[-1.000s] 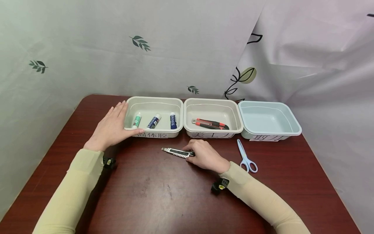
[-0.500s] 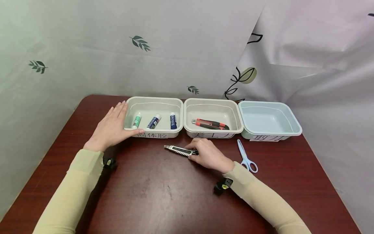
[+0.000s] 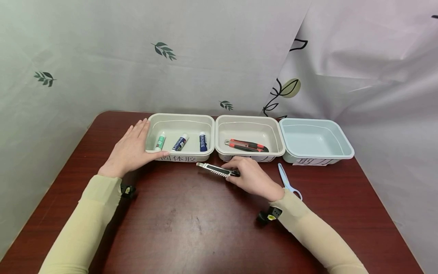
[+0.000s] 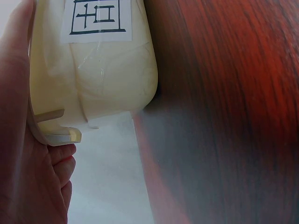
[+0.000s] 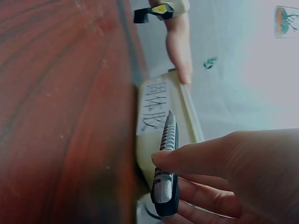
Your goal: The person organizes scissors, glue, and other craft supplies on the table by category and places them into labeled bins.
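My right hand [image 3: 251, 177] pinches a silver and black utility knife [image 3: 218, 170] between thumb and fingers, its blade end pointing left. In the right wrist view the knife [image 5: 168, 149] appears above the tabletop. The left hand [image 3: 130, 148] rests with straight fingers against the left corner of a cream bin [image 3: 184, 115], thumb along its front. That bin holds a green glue stick [image 3: 160, 141] and two blue glue sticks [image 3: 203, 142]. Red and black utility knives [image 3: 248, 145] lie in the middle cream bin [image 3: 246, 118]. The right sleeve partly covers light blue scissors [image 3: 287, 180].
A light blue bin [image 3: 316, 121] ends the row on the right. Paper labels with characters [image 3: 311, 161] are stuck on the bin fronts. The row stands at the back of the dark red wooden table [image 3: 191, 228], before a patterned curtain [image 3: 191, 76].
My right hand has moved back and to the right, carrying the utility knife up off the table towards the middle bin. The left hand has stayed at its bin.
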Action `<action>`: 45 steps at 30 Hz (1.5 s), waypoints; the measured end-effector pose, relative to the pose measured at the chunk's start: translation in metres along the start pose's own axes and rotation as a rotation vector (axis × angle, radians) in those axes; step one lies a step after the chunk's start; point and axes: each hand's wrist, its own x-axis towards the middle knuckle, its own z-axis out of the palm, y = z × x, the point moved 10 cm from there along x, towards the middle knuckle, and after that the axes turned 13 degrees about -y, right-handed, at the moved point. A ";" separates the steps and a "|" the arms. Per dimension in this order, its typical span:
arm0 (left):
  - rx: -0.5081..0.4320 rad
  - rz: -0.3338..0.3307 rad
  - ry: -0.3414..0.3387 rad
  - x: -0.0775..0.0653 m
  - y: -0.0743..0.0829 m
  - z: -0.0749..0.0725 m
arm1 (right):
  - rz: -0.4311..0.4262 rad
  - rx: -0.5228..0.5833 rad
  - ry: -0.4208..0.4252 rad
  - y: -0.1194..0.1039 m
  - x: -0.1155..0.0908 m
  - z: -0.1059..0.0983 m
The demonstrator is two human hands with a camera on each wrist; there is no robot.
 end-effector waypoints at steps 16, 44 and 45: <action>-0.004 -0.001 0.000 0.000 0.000 0.000 | 0.026 0.031 0.115 0.009 -0.016 -0.043; 0.009 0.003 -0.003 0.000 0.001 -0.001 | 0.153 0.103 0.169 0.056 -0.020 -0.091; 0.008 0.003 -0.003 0.000 0.001 -0.001 | 0.161 0.106 0.167 0.058 -0.019 -0.092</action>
